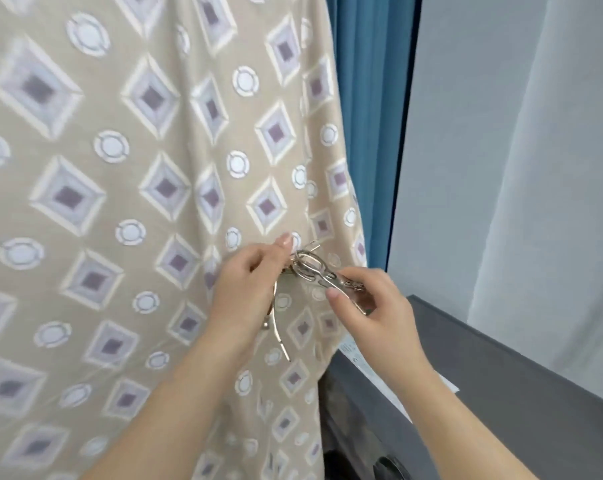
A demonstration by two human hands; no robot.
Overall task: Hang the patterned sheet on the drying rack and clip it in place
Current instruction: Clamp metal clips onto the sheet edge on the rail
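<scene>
The sheet (127,188) is seen hanging in soft vertical folds, and the left and middle of the view are filled by it from the top edge to the bottom. Its beige ground is printed with grey and purple diamonds and white rings. Its top is cut off by the frame, so what it hangs from cannot be told. Its right edge falls in front of a blue curtain (366,98).

Low on the sheet, near that right edge, a tangle of silver wire clips (308,268) is held between both hands. The left hand (248,285) is closed on the left side of the clips, with the thumb raised above them and the fingers curled underneath. A long curved wire prong is seen hanging down from under this hand, in front of the cloth. The right hand (372,306) is clamped on the right end of the clips, which is pinched between the thumb and the curled fingers. Whether the clips touch the cloth cannot be told, as the picture is blurred there.

Below and to the right of the hands a dark grey surface (521,372) is seen running off to the lower right corner. A white paper (362,362) lies on it, just beside the sheet's edge. Right of the blue curtain, the room is closed off by a pale sheer drape (521,161)
</scene>
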